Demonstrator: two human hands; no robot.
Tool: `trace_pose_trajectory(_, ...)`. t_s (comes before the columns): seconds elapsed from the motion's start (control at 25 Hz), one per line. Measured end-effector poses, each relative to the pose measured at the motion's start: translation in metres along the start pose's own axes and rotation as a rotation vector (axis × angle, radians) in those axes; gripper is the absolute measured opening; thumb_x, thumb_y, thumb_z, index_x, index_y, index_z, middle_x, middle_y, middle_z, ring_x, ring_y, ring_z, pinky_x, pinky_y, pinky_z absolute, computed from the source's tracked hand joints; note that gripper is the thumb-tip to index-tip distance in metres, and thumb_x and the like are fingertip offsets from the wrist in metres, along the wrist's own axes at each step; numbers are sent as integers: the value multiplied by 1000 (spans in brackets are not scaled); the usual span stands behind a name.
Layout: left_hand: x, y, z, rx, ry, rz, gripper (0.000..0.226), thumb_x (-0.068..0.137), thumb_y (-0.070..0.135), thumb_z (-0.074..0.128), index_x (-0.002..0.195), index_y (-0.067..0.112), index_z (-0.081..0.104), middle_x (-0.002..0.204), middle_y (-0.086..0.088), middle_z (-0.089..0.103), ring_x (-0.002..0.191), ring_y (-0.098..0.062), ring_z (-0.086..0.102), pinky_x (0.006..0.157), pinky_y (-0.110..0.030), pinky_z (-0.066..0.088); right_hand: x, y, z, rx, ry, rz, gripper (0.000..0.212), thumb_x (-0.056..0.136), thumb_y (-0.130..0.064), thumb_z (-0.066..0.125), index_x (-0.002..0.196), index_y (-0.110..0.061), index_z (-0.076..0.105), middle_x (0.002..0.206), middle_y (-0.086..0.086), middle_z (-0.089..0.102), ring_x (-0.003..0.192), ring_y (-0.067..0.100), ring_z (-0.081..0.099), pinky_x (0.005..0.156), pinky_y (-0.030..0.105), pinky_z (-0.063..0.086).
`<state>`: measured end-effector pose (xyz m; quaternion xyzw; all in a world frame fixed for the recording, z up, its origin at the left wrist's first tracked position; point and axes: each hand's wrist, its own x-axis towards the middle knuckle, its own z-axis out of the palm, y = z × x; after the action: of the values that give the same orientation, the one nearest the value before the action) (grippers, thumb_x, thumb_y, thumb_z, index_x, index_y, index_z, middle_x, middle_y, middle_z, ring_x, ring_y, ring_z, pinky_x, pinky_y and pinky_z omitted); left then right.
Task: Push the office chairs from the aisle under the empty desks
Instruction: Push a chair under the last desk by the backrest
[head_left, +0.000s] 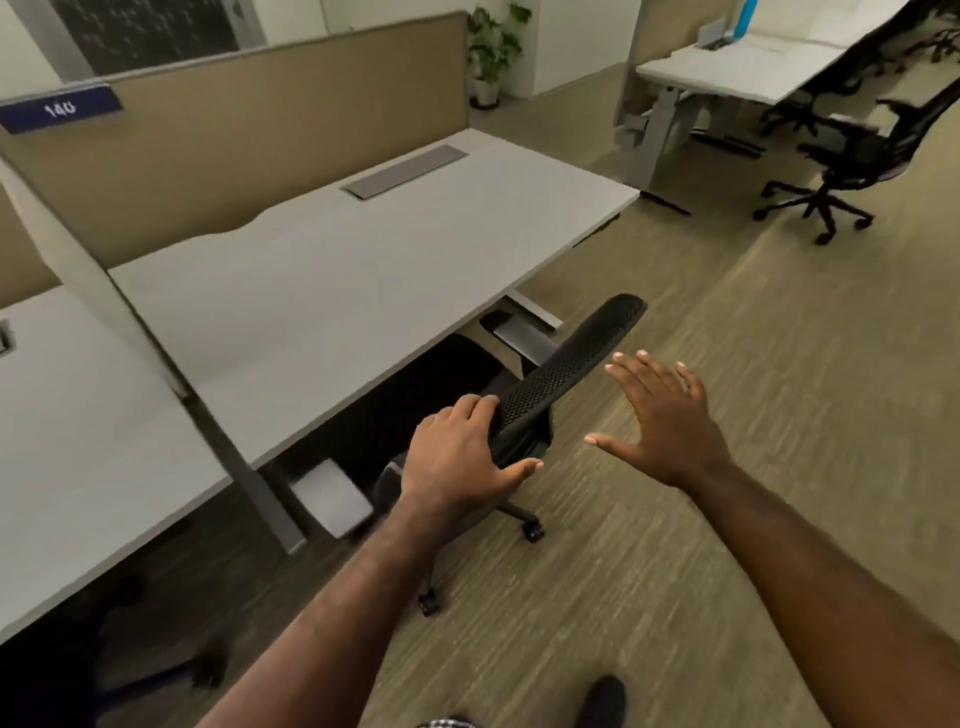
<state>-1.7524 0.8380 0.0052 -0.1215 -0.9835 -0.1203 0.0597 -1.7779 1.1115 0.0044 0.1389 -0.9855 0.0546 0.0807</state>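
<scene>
Left hand (460, 457) grips the top edge of the black mesh office chair (566, 369) backrest, fingers curled over it. Right hand (662, 421) hovers just right of the backrest, fingers spread, touching nothing. Chair seat sits under the near grey desk (337, 291). Second office chair (852, 150) stands far right by another desk.

Two bare arms with no sleeves showing, left hand (457, 457), right hand (670, 423), short clean nails, dark shoe (602, 699), a bit of checked cloth (449, 723)
</scene>
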Motion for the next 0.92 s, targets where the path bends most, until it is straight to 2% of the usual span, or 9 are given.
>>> trace_pose_trajectory(0.12, 5, 6, 5, 30, -12, -165, 94, 69, 95, 29, 132, 27, 50, 120, 6, 60, 104, -19, 58, 84, -38, 48, 42, 30, 4, 10, -48, -92, 101, 76, -85, 31, 151, -17, 37, 159, 2, 32, 149, 23, 20, 117, 56, 13)
trace_pose_trajectory(0.2, 12, 14, 10, 102, 19, -314, 96, 68, 99, 20, 118, 27, 58, 106, 6, 63, 93, -18, 60, 72, -36, 48, 73, 52, 13, 18, -66, -203, 103, 75, -86, 31, 150, -16, 39, 160, 1, 32, 149, 22, 21, 118, 55, 10)
trace_pose_trajectory(0.28, 9, 13, 4, 163, 71, -392, 92, 65, 102, 17, 97, 28, 62, 85, 8, 60, 74, -15, 56, 57, -32, 39, 97, 49, 19, 30, -61, -276, 96, 77, -81, 45, 147, -15, 44, 156, 2, 39, 147, 22, 28, 117, 54, 10)
trace_pose_trajectory(0.36, 12, 25, 10, 255, 141, -474, 86, 65, 102, 21, 80, 27, 60, 68, 8, 54, 60, -15, 49, 52, -30, 29, 127, 58, 25, 47, -81, -381, 82, 75, -67, 69, 137, -15, 54, 141, 4, 55, 137, 24, 42, 116, 52, 18)
trace_pose_trajectory(0.44, 9, 34, 12, 271, 158, -516, 83, 65, 102, 24, 70, 26, 57, 61, 8, 54, 55, -17, 52, 51, -30, 26, 146, 59, 28, -6, -85, -481, 66, 69, -60, 76, 117, -17, 62, 115, 4, 65, 114, 27, 57, 105, 45, 36)
trace_pose_trajectory(0.52, 16, 38, 12, 288, 167, -546, 83, 62, 104, 23, 65, 27, 53, 59, 9, 53, 53, -15, 49, 49, -29, 23, 162, 64, 28, -2, -83, -561, 60, 64, -65, 73, 98, -18, 60, 95, 2, 61, 92, 27, 59, 83, 39, 45)
trace_pose_trajectory(0.6, 34, 38, 6, 287, 165, -549, 83, 59, 106, 22, 61, 27, 48, 55, 12, 49, 50, -12, 42, 46, -27, 20, 175, 72, 25, 11, -82, -593, 65, 61, -78, 62, 89, -19, 55, 87, 0, 56, 82, 23, 54, 71, 37, 45)
trace_pose_trajectory(0.76, 50, 28, 0, 306, 105, -557, 88, 54, 108, 20, 61, 26, 52, 54, 12, 49, 49, -11, 47, 43, -26, 24, 181, 75, 25, 22, -65, -618, 80, 58, -97, 42, 83, -21, 48, 81, -3, 48, 75, 18, 43, 66, 33, 41)
trace_pose_trajectory(0.92, 66, 34, 4, 284, 123, -558, 85, 54, 107, 23, 58, 27, 51, 50, 13, 44, 44, -7, 40, 42, -24, 19, 192, 90, 29, 47, -57, -607, 86, 57, -97, 39, 84, -18, 54, 84, 2, 57, 79, 23, 54, 65, 34, 44)
